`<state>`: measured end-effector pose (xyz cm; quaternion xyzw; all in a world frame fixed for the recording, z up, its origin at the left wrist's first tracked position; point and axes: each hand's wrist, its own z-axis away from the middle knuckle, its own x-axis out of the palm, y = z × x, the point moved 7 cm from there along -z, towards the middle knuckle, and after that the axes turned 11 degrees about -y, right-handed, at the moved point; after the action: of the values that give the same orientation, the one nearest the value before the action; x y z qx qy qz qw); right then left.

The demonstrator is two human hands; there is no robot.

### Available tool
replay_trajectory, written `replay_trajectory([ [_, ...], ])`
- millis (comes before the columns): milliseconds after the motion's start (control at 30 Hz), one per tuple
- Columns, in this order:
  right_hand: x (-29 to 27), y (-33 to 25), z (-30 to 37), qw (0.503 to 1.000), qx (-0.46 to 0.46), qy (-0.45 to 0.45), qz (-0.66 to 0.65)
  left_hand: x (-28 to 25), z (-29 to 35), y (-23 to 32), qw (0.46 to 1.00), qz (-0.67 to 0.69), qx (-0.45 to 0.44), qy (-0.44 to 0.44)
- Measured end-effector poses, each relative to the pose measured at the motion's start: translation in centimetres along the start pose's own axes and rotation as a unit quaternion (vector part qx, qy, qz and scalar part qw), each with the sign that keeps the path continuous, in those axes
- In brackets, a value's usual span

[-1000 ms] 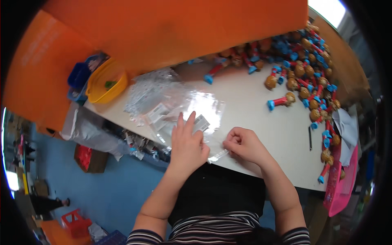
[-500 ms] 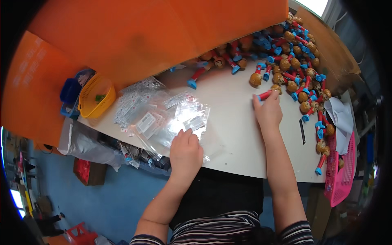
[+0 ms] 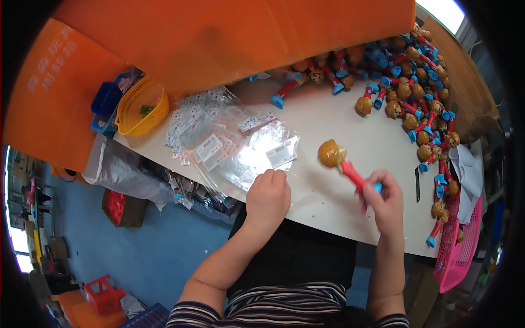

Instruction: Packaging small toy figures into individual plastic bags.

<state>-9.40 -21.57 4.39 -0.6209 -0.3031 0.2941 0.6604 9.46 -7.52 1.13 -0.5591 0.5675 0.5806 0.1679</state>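
Note:
My right hand (image 3: 386,201) grips a toy figure by its blue foot end. The toy figure (image 3: 353,174) has a round, glossy brown head, which points up and left above the table, and a red body. My left hand (image 3: 269,198) is closed at the near edge of the pile of clear plastic bags (image 3: 232,169), its fingertips pinched at a bag's edge; the exact hold is hidden by the fingers. White printed labels (image 3: 281,155) show on several bags.
Many similar toy figures (image 3: 407,93) are heaped at the far right against cardboard. An orange panel (image 3: 235,44) rises behind the table (image 3: 322,126). A yellow basket (image 3: 143,112) stands left, a pink basket (image 3: 459,249) right. A thin black strip (image 3: 417,185) lies near the right-hand figures.
My right hand has lifted the toy figure off the far part of the table and brought it nearer, head now showing. My left hand has shifted from on top of the bags to their near edge.

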Motion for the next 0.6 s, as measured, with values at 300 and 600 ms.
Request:
replay_trajectory([
  [300, 3.1, 4.5, 4.6, 0.990, 0.135, -0.029, -0.037, -0.4, -0.6, 1.5, 0.997, 0.069, 0.008, -0.036],
  [600, 4.0, 5.1, 5.0, 0.995, 0.056, 0.066, 0.055, -0.6, -0.1, 4.1, 0.990, 0.088, 0.101, -0.036],
])
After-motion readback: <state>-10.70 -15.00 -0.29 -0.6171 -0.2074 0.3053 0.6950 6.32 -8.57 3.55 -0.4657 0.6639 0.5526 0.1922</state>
